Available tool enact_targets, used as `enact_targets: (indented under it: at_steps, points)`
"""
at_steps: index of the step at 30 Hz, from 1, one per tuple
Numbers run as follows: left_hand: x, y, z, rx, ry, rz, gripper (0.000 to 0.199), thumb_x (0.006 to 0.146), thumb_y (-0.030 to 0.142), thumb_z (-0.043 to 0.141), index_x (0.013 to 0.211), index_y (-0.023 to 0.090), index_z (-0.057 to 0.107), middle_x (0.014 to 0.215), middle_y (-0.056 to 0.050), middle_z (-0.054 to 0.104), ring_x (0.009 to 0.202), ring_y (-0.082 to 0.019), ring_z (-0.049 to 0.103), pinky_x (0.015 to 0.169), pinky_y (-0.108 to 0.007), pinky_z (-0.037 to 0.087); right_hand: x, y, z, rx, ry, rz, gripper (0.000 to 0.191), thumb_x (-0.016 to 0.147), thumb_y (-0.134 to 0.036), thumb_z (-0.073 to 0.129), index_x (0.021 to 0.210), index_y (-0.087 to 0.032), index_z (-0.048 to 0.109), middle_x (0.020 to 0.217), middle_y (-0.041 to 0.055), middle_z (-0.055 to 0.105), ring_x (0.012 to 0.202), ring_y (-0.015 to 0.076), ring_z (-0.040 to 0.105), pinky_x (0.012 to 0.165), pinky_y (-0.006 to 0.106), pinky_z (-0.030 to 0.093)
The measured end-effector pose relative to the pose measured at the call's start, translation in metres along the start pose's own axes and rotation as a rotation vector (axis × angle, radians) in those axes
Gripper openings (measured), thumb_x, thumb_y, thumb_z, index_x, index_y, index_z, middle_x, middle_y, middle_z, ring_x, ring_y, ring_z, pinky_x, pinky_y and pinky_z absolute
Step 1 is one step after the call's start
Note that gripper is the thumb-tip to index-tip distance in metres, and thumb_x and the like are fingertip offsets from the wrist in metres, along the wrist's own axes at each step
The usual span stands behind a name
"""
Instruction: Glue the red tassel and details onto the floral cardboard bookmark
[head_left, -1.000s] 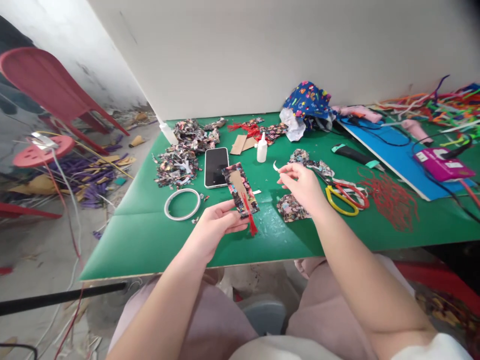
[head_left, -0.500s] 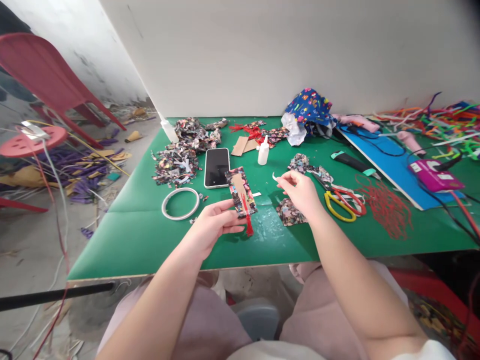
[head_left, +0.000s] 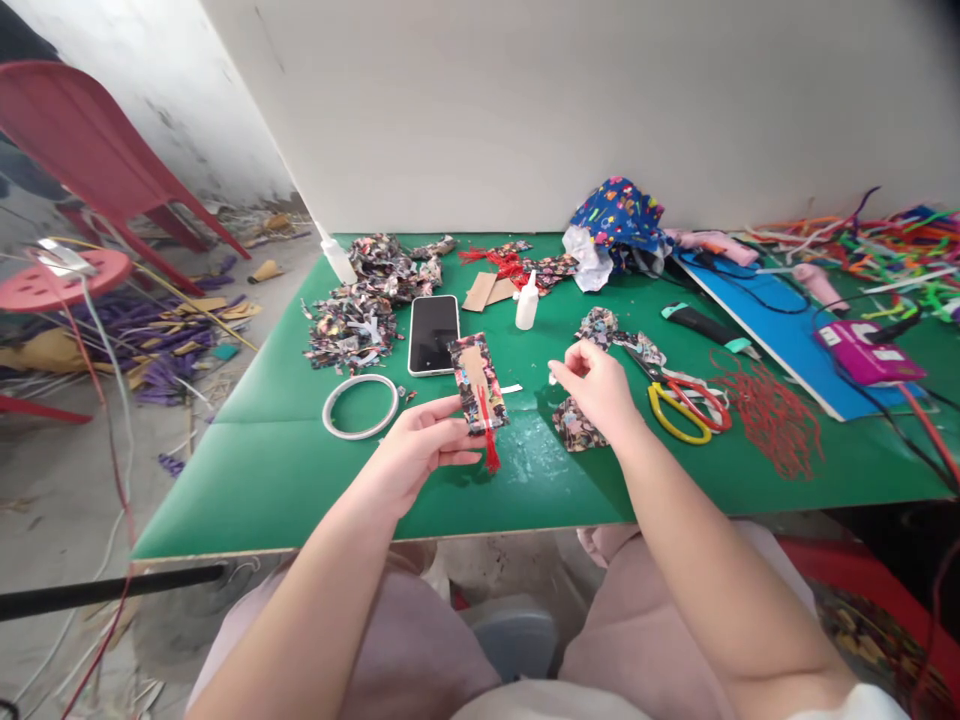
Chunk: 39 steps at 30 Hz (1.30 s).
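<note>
My left hand (head_left: pixel 431 440) grips a bookmark (head_left: pixel 474 370) by its lower left edge. Dark floral cloth is folded around a bare strip of brown card on it, and a red tassel (head_left: pixel 491 455) hangs from its lower end. In a pinch, my right hand (head_left: pixel 596 385) has a small white strip, probably tape backing, mostly hidden by the fingers. Partly under that hand lies a piece of floral cloth (head_left: pixel 577 428) on the table. Yellow and red-handled scissors (head_left: pixel 679 425) rest to its right. A white scrap (head_left: pixel 511 388) lies between the hands.
On the green table (head_left: pixel 262 480) are a phone (head_left: pixel 434 335), a roll of tape (head_left: pixel 328 418), a white glue bottle (head_left: pixel 526 305), floral cloth scraps (head_left: pixel 352 330), a box cutter (head_left: pixel 705 325), red threads (head_left: pixel 776 420) and a blue board (head_left: pixel 780 340). Cables cross the right side.
My right hand has lowered slightly, and the white strip, which stuck out curled before, shows less now. The bookmark in my left hand has shifted slightly left.
</note>
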<state>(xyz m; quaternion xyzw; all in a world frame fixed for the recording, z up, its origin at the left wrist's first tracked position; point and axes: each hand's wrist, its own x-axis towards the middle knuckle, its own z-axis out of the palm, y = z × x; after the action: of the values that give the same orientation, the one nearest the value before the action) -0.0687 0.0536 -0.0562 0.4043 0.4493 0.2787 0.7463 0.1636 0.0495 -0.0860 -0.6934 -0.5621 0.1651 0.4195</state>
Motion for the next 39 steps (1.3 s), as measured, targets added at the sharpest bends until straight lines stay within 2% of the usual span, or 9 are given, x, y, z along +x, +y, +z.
enact_targets:
  at_steps: [6, 10, 13, 18, 21, 25, 28, 34, 39]
  points:
    - [-0.003, 0.001, -0.001, 0.039, -0.034, 0.021, 0.036, 0.07, 0.018, 0.065, 0.106, 0.017, 0.064, 0.09, -0.004, 0.071, 0.072, -0.015, 0.068, 0.06, -0.02, 0.055, -0.004, -0.007, 0.003, 0.188, -0.113, 0.033, 0.024, 0.077, -0.044, 0.056, 0.076, -0.02, 0.055, 0.072, 0.0001, 0.058, 0.067, 0.0127, 0.056, 0.055, 0.023, 0.044]
    - [-0.005, -0.002, 0.004, 0.149, -0.172, -0.044, 0.041, 0.072, 0.022, 0.064, 0.112, 0.016, 0.061, 0.092, -0.008, 0.071, 0.074, -0.017, 0.069, 0.061, -0.022, 0.055, -0.009, -0.017, 0.003, 0.48, -0.274, 0.136, 0.035, 0.08, -0.052, 0.049, 0.093, -0.02, 0.057, 0.078, 0.0028, 0.061, 0.071, 0.0141, 0.06, 0.051, 0.022, 0.049]
    - [-0.005, -0.006, 0.005, 0.2, -0.263, -0.095, 0.04, 0.073, 0.021, 0.062, 0.113, 0.015, 0.061, 0.091, -0.008, 0.071, 0.073, -0.018, 0.069, 0.06, -0.022, 0.055, -0.013, -0.024, 0.003, 0.598, -0.349, 0.163, 0.037, 0.082, -0.052, 0.047, 0.102, -0.022, 0.057, 0.077, 0.0012, 0.057, 0.068, 0.0128, 0.058, 0.047, 0.022, 0.05]
    - [-0.005, -0.011, 0.003, 0.214, -0.331, -0.13, 0.043, 0.074, 0.021, 0.061, 0.117, 0.015, 0.058, 0.086, -0.009, 0.072, 0.073, -0.019, 0.069, 0.063, -0.027, 0.055, -0.018, -0.028, 0.0, 0.573, -0.402, 0.195, 0.025, 0.081, -0.039, 0.05, 0.099, -0.024, 0.058, 0.071, -0.0016, 0.055, 0.05, 0.0081, 0.049, 0.036, 0.018, 0.04]
    - [-0.005, -0.01, 0.001, 0.178, -0.321, -0.122, 0.043, 0.076, 0.023, 0.058, 0.119, 0.015, 0.057, 0.087, -0.009, 0.071, 0.073, -0.02, 0.069, 0.065, -0.029, 0.054, -0.018, -0.028, -0.001, 0.565, -0.406, 0.242, 0.022, 0.079, -0.034, 0.052, 0.097, -0.023, 0.057, 0.066, -0.0027, 0.056, 0.043, 0.0065, 0.046, 0.033, 0.017, 0.035]
    - [-0.006, -0.006, -0.005, 0.088, -0.345, -0.13, 0.049, 0.078, 0.022, 0.048, 0.126, 0.013, 0.05, 0.083, -0.011, 0.071, 0.068, -0.022, 0.069, 0.065, -0.032, 0.053, -0.018, -0.031, -0.001, 0.659, -0.399, 0.309, 0.021, 0.078, -0.03, 0.054, 0.096, -0.022, 0.055, 0.064, -0.0036, 0.058, 0.045, 0.008, 0.054, 0.038, 0.019, 0.045]
    - [-0.009, -0.004, -0.011, 0.068, -0.386, -0.117, 0.052, 0.079, 0.021, 0.041, 0.13, 0.013, 0.045, 0.084, -0.012, 0.071, 0.06, -0.019, 0.067, 0.061, -0.029, 0.051, -0.019, -0.033, 0.0, 0.691, -0.403, 0.309, 0.02, 0.077, -0.029, 0.055, 0.096, -0.021, 0.054, 0.065, -0.0039, 0.06, 0.046, 0.0079, 0.058, 0.042, 0.02, 0.05]
    - [-0.013, -0.003, -0.024, 0.149, -0.304, -0.111, 0.05, 0.081, 0.02, 0.043, 0.131, 0.016, 0.045, 0.082, -0.009, 0.07, 0.052, -0.012, 0.059, 0.051, -0.022, 0.045, -0.019, -0.029, 0.003, 0.688, -0.391, 0.308, 0.019, 0.078, -0.028, 0.054, 0.096, -0.021, 0.054, 0.069, -0.0034, 0.061, 0.046, 0.0076, 0.06, 0.042, 0.018, 0.05]
    - [-0.017, 0.001, -0.035, 0.374, -0.186, -0.012, 0.045, 0.083, 0.032, 0.052, 0.125, 0.019, 0.052, 0.073, -0.003, 0.066, 0.047, -0.006, 0.046, 0.049, -0.019, 0.042, -0.021, -0.027, 0.002, 0.631, -0.417, 0.31, 0.024, 0.079, -0.028, 0.053, 0.102, -0.022, 0.05, 0.071, -0.0046, 0.055, 0.049, 0.0089, 0.062, 0.042, 0.019, 0.051]
